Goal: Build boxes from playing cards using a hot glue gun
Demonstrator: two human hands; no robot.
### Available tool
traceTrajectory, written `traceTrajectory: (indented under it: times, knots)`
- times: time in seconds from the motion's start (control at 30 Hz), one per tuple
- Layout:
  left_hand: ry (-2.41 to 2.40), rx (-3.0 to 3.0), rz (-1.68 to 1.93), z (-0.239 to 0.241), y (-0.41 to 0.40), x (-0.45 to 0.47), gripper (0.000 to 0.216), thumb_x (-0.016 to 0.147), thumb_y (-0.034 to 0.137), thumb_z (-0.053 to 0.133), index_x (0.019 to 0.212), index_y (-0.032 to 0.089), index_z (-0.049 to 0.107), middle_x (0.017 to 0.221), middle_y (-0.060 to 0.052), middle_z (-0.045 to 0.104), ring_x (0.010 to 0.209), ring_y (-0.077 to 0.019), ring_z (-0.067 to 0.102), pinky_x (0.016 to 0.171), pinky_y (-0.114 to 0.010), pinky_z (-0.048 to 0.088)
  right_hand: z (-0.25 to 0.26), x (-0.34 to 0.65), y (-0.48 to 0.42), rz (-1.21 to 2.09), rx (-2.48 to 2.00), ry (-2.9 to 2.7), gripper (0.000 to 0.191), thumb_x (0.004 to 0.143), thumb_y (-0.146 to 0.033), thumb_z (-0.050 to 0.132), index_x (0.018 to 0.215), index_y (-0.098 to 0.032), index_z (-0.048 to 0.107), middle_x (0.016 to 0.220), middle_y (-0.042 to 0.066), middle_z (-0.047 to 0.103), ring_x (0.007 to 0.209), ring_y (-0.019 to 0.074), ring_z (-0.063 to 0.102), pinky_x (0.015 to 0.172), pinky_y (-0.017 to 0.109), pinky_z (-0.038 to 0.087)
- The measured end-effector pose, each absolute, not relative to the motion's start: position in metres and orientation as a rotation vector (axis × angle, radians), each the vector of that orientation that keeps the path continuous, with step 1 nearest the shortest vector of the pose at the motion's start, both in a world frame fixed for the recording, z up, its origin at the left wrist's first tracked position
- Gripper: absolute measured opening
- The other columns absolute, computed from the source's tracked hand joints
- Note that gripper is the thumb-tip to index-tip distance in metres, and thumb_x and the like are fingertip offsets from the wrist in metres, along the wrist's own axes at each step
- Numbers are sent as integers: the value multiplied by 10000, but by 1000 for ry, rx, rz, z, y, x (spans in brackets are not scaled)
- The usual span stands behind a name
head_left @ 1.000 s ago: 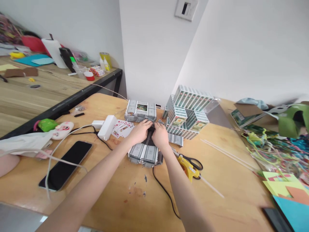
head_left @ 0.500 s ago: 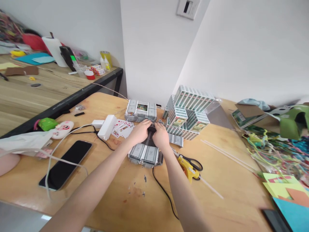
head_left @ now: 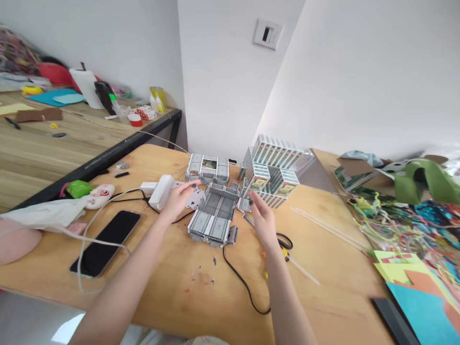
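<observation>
An open box built from grey-backed playing cards (head_left: pixel 214 215) lies on the wooden table (head_left: pixel 323 249) straight ahead. My left hand (head_left: pixel 179 199) hovers just left of it, fingers spread, holding nothing. My right hand (head_left: pixel 261 218) hovers just right of it, also open and empty. Neither hand touches the box. A second card-covered box (head_left: pixel 208 167) sits behind it, and a stack of card packs (head_left: pixel 275 167) rises at the back right. Loose cards (head_left: pixel 194 197) lie partly under my left hand.
A yellow glue gun (head_left: pixel 283 251) with a black cord (head_left: pixel 239 278) and scissors (head_left: pixel 285 238) lie right of my right wrist. A phone (head_left: pixel 106 235), white charger (head_left: pixel 161 190) and cables sit left. Coloured paper (head_left: pixel 413 273) and streamers crowd the right edge. Another cluttered table (head_left: pixel 53 139) stands at left.
Both hands lifted off the card box and moved apart, opening. The box's inside now shows. The view shifted slightly downward.
</observation>
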State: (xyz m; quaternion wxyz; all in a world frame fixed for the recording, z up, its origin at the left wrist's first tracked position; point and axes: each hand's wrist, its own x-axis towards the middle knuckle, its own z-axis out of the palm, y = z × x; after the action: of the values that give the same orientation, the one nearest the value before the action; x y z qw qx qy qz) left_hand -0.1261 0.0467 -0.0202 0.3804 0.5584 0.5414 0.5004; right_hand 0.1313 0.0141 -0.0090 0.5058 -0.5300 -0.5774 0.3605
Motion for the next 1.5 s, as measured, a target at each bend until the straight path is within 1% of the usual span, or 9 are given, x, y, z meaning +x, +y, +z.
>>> traceTrajectory:
  times: [0.13,0.27,0.47,0.6,0.77,0.9,1.23,1.37,1.5]
  knots:
    - [1475,1125,1257,-39,-16,-148,445,728,495,573,1005,164,682,1073,-93,691,1039,-265,621,954,-395,460,-25,146,-56,1104,-1315,-1029,385,775,-440,613,1072,-199,651,1050,89,700,1000,260,650,986,472,431]
    - [1571,1062,1133,-58,-63,-156,477,657,536,631,950,164,688,973,-100,720,962,-277,654,942,-410,465,-44,138,-107,1262,-1330,-991,366,745,-486,650,951,-187,690,890,87,718,833,250,694,859,435,529]
    - [1633,987,1194,-60,-72,-153,477,664,528,630,962,159,677,951,-108,722,915,-272,670,917,-405,476,-37,134,-121,1235,-1406,-1249,347,816,-462,557,970,-177,681,918,107,704,668,188,670,582,313,556]
    - [1635,1030,1188,-50,-62,-145,470,662,530,622,949,163,677,934,-102,724,912,-274,667,910,-398,474,-15,159,-74,874,-1504,-1559,230,833,-310,507,926,-205,690,1022,86,692,851,201,657,717,321,540]
    - [1653,1049,1155,-47,-52,-148,472,653,535,614,948,172,676,891,-93,729,906,-286,663,914,-409,463,-7,186,2,443,-1722,-1902,287,832,-180,452,1015,-192,674,1051,92,676,949,210,623,850,345,487]
    - [1730,1008,1122,-49,-46,-161,432,676,497,613,978,194,675,929,-83,727,955,-289,650,937,-402,445,-15,189,40,217,-1876,-2351,236,817,-147,515,972,-212,679,1038,95,657,1065,234,544,831,308,446]
    - [1779,991,1108,-55,-27,-164,459,673,520,605,982,188,678,939,-70,726,964,-277,645,942,-371,448,-22,185,60,260,-1886,-2458,176,843,-148,481,758,-187,631,857,80,649,863,201,581,681,256,386]
    - [1719,1047,1122,-53,-18,-155,450,682,529,601,954,179,680,932,-81,724,943,-261,652,935,-367,456,-9,178,59,367,-1823,-2396,187,854,-148,447,819,-198,624,790,23,663,729,146,600,648,223,405]
    - [1680,1068,1135,-52,-12,-151,450,685,547,595,937,185,684,915,-79,726,920,-262,656,913,-379,473,20,146,70,607,-1445,-2258,216,831,-134,475,929,-219,646,817,12,693,749,151,634,695,235,456]
